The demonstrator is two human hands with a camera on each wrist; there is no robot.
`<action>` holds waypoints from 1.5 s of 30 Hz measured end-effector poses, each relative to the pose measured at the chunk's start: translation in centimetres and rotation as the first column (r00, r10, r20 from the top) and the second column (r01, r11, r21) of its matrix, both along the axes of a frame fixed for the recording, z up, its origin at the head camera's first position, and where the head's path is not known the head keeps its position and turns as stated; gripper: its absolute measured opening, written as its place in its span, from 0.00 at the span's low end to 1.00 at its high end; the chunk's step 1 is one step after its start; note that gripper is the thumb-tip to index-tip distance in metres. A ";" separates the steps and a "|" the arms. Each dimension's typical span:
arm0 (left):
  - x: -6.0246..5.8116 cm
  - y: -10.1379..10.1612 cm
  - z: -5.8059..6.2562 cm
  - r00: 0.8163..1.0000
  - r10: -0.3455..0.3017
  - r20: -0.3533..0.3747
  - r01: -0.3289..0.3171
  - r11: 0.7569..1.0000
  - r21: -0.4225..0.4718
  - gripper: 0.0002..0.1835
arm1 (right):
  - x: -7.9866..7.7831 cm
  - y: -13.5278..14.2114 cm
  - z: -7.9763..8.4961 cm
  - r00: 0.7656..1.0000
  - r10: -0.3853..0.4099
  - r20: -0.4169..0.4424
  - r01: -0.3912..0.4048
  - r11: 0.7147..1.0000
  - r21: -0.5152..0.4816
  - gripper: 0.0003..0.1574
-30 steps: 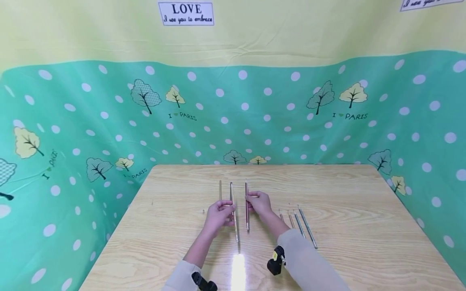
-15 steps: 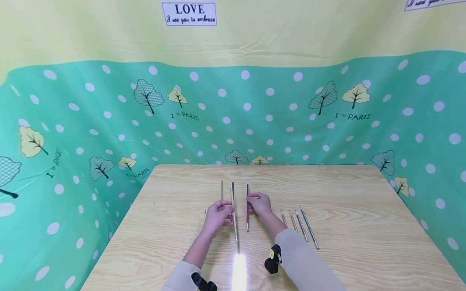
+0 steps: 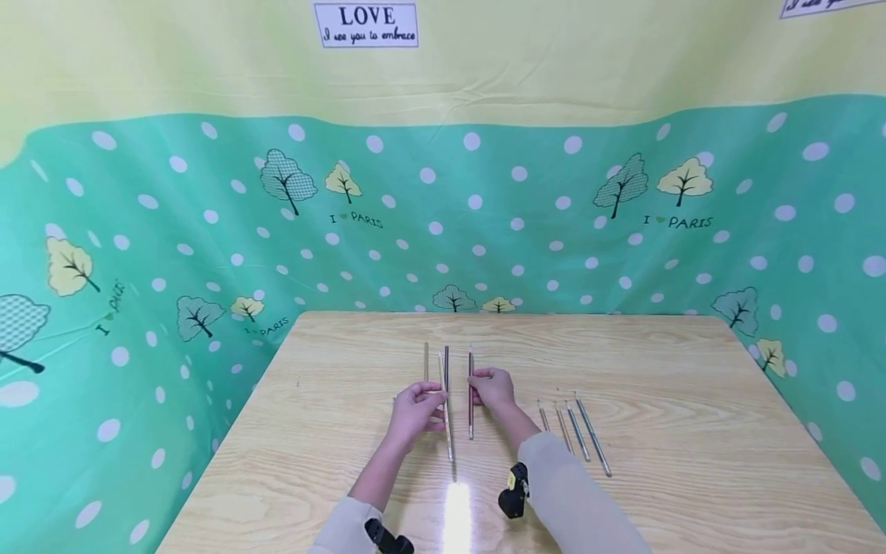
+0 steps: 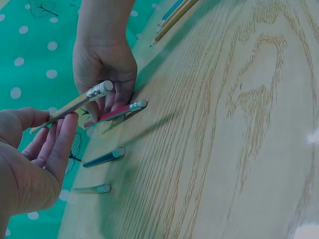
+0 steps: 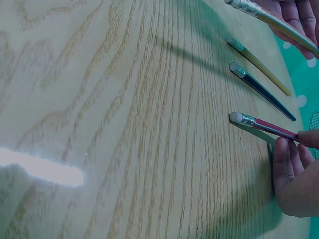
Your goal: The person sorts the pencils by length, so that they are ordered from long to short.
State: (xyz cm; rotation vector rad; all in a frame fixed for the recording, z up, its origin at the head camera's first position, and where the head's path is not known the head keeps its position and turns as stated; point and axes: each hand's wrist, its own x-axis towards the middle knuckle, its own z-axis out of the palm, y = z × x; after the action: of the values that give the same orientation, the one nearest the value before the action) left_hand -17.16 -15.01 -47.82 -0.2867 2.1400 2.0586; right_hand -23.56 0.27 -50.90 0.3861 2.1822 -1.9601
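In the head view my left hand [image 3: 414,412] pinches a yellow pencil [image 4: 75,105] between thumb and fingers, raised over the table with its white eraser end toward me. My right hand [image 3: 494,388] pinches a red pencil [image 5: 273,129] close over the wood, its eraser also pointing my way. Between the hands a dark pencil [image 5: 265,93] lies on the table, partly covered by the left hand in the head view. Left of it lies an ochre pencil [image 5: 262,68], roughly parallel, its near part hidden by the same hand.
Several more pencils, among them a blue-grey one [image 3: 593,435], lie slanted on the wooden table [image 3: 692,400] by my right forearm. A patterned green cloth [image 3: 484,215] hangs around the back and sides. A bright glare [image 3: 457,515] shows on the near tabletop.
The head view has turned slightly left. Against the table, both hands and their pencils have shifted a little left, and the dark pencil now shows to the right of the yellow one.
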 end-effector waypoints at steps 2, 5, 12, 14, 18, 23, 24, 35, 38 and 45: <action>0.1 0.0 0.1 1.000 -0.003 -0.002 0.003 1.000 0.000 0.22 | 0.0 0.0 -0.1 1.000 0.001 -0.001 -0.001 1.000 0.002 0.15; 0.1 0.0 0.1 1.000 -0.009 -0.009 0.009 1.000 0.000 0.23 | -0.1 0.0 -0.3 1.000 -0.004 -0.005 0.004 1.000 0.006 0.15; 0.0 0.0 0.0 1.000 0.000 0.004 0.000 1.000 -0.001 0.22 | -0.2 -0.2 -0.2 1.000 -0.016 -0.011 0.016 0.999 0.034 0.14; 0.0 0.0 -0.1 1.000 -0.001 0.005 0.001 1.000 -0.003 0.22 | -0.2 -0.3 -0.1 1.000 -0.020 -0.008 0.020 0.999 0.041 0.13; 0.1 0.0 0.1 1.000 -0.006 0.010 0.006 1.000 0.008 0.22 | -0.1 -0.4 0.0 1.000 -0.028 -0.007 0.028 0.998 0.062 0.13; 0.8 0.1 1.6 1.000 -0.016 0.010 0.016 1.000 0.006 0.23 | -0.1 -0.5 -0.1 0.999 -0.031 -0.013 0.032 0.994 0.105 0.13; 1.0 0.2 2.0 1.000 -0.017 0.010 0.017 1.000 0.003 0.23 | -0.1 -0.5 -0.1 0.999 -0.032 -0.016 0.034 0.993 0.111 0.12; 0.1 -0.2 -0.3 1.000 0.005 0.010 -0.005 1.000 0.001 0.22 | -0.2 -0.7 0.1 0.999 -0.032 -0.024 0.036 0.989 0.144 0.12; 0.0 -0.2 -0.5 1.000 0.010 0.015 -0.010 1.000 -0.003 0.21 | -0.1 -0.7 0.2 0.999 -0.029 -0.015 0.031 0.988 0.152 0.11; 0.0 -0.2 -0.5 1.000 0.007 0.007 -0.007 1.000 -0.003 0.23 | -0.3 -0.8 0.0 0.999 -0.028 -0.025 0.033 0.979 0.199 0.11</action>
State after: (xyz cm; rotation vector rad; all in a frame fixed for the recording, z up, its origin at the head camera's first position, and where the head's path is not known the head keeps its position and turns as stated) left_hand -17.15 -15.19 -48.36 -0.3020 2.1418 2.0555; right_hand -23.83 -0.50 -50.94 0.4311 2.4093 -1.7732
